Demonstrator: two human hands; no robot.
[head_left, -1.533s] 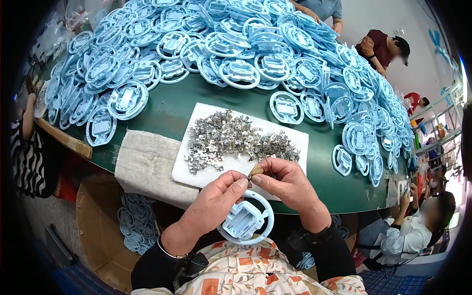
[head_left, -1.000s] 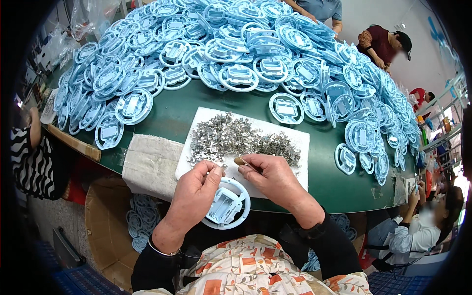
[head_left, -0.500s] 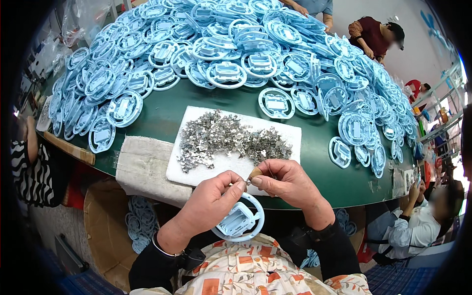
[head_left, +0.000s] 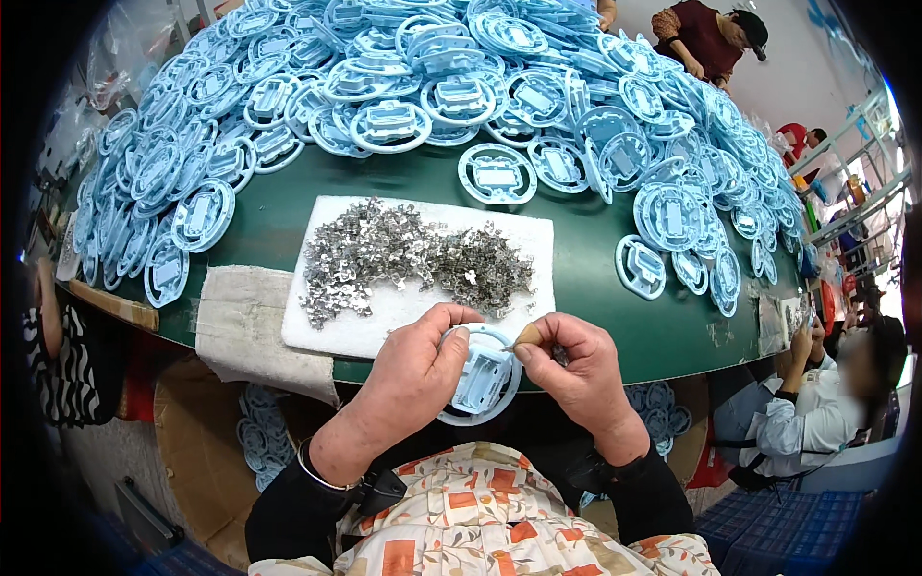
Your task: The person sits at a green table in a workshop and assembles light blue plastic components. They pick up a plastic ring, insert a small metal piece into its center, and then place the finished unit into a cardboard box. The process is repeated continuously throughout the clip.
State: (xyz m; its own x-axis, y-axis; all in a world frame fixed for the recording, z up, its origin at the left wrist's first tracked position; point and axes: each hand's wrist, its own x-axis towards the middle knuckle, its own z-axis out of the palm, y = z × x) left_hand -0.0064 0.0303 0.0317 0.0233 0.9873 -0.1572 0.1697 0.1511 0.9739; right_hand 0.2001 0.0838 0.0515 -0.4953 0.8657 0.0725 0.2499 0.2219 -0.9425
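My left hand point(head_left: 413, 370) is closed round the left edge of a light-blue plastic ring-shaped part point(head_left: 483, 379) with a raised rectangular housing in its middle. The part is tilted above my lap, at the table's near edge. At its upper right rim, my right hand point(head_left: 576, 370) pinches a small metal clip between thumb and forefinger; the fingers mostly hide it. Something dark and metallic also shows within the curled right fingers. Just beyond both hands, a heap of small silvery metal clips point(head_left: 384, 254) lies on a white foam board point(head_left: 322, 331).
A large pile of similar blue parts point(head_left: 432, 101) covers the far side of the green table point(head_left: 403, 182). Left of the board, a grey cloth point(head_left: 245, 312) hangs over the edge. Below stands a cardboard box point(head_left: 197, 432) beside more blue parts. Other people are around the table.
The blue part has risen from below my hands to between them, and my left hand now grips its rim. My right hand has moved slightly right, to the rim. The whole view has shifted.
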